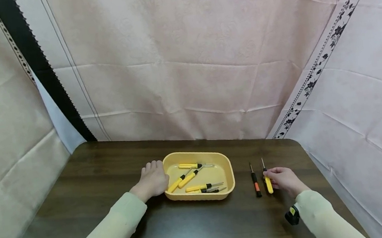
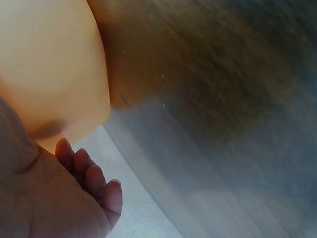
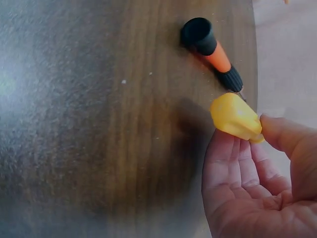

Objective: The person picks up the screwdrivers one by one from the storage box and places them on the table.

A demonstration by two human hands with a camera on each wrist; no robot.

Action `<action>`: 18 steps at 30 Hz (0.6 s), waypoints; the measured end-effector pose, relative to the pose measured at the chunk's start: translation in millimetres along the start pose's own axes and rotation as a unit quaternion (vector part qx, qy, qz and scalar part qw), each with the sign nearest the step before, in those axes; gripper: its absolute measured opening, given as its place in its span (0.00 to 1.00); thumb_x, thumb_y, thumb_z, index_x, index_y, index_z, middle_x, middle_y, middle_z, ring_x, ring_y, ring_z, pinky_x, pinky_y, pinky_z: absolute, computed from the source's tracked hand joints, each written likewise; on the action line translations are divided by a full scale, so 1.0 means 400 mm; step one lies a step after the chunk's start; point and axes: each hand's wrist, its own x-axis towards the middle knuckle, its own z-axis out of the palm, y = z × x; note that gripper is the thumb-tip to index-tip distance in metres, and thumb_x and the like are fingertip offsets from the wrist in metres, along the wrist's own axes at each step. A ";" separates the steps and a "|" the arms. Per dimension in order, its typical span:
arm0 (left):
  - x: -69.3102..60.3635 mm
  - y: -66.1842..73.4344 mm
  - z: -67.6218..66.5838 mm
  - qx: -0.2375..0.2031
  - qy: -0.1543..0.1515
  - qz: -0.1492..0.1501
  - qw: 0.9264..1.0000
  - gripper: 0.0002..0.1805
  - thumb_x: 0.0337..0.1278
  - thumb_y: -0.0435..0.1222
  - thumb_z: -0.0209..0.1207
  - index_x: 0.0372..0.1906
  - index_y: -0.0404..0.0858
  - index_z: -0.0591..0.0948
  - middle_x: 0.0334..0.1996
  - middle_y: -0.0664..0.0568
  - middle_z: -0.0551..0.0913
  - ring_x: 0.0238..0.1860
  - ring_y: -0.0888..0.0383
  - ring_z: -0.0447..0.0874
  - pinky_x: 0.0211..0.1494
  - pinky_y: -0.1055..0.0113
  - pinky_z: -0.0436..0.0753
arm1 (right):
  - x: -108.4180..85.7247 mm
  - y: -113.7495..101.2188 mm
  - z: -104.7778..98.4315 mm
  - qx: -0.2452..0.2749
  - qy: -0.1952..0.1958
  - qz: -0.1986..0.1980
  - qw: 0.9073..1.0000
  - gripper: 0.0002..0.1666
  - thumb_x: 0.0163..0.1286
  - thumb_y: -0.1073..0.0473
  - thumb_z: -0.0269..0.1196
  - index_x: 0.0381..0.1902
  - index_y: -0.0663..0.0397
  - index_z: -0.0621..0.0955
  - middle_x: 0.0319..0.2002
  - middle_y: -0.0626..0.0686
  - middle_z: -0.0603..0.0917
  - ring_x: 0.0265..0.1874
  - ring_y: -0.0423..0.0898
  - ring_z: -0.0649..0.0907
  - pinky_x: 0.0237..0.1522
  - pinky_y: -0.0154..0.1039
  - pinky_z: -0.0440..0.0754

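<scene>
Fingers of left hand (image 1: 153, 180) slightly bent beside tray (image 1: 200, 197), can't tell if gripping. Just left of right hand (image 1: 285, 179)'s fingers, orange driver (image 1: 255, 180). Now pinched by handle, thumb against fingertips: yellow driver (image 1: 268, 185). Likely light, stiff, smooth; best held mid-handle.

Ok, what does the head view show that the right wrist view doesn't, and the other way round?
Only the head view: the yellow tray with yellow-handled screwdrivers inside, the left hand at its left end, and the metal shaft of the held screwdriver.

Only the right wrist view: the open palm side of the right hand, and that yellow handle end-on.

Both: the right hand pinching that screwdriver, the black-and-orange screwdriver beside it, and the dark table.
</scene>
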 end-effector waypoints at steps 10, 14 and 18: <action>-0.003 0.003 -0.005 -0.001 0.001 0.003 1.000 0.18 0.66 0.40 0.46 0.52 0.31 0.66 0.38 0.45 0.64 0.40 0.47 0.59 0.45 0.55 0.60 | 0.000 0.010 -0.005 -0.016 0.009 0.007 1.000 0.26 0.68 0.50 0.63 0.53 0.68 0.77 0.45 0.58 0.80 0.37 0.47 0.79 0.40 0.41 0.82; -0.003 0.002 -0.005 0.000 0.001 0.002 1.000 0.19 0.66 0.40 0.46 0.53 0.31 0.66 0.38 0.45 0.64 0.40 0.47 0.59 0.45 0.55 0.60 | 0.000 0.006 0.000 -0.021 0.011 0.005 1.000 0.25 0.68 0.51 0.63 0.50 0.69 0.78 0.44 0.58 0.80 0.36 0.46 0.80 0.39 0.41 0.82; -0.005 0.001 -0.005 0.000 -0.002 0.002 1.000 0.19 0.66 0.40 0.46 0.53 0.31 0.66 0.38 0.45 0.64 0.40 0.47 0.59 0.45 0.55 0.60 | -0.001 0.006 0.008 -0.040 0.018 0.008 0.999 0.22 0.68 0.51 0.63 0.47 0.67 0.80 0.42 0.57 0.80 0.35 0.47 0.79 0.38 0.41 0.82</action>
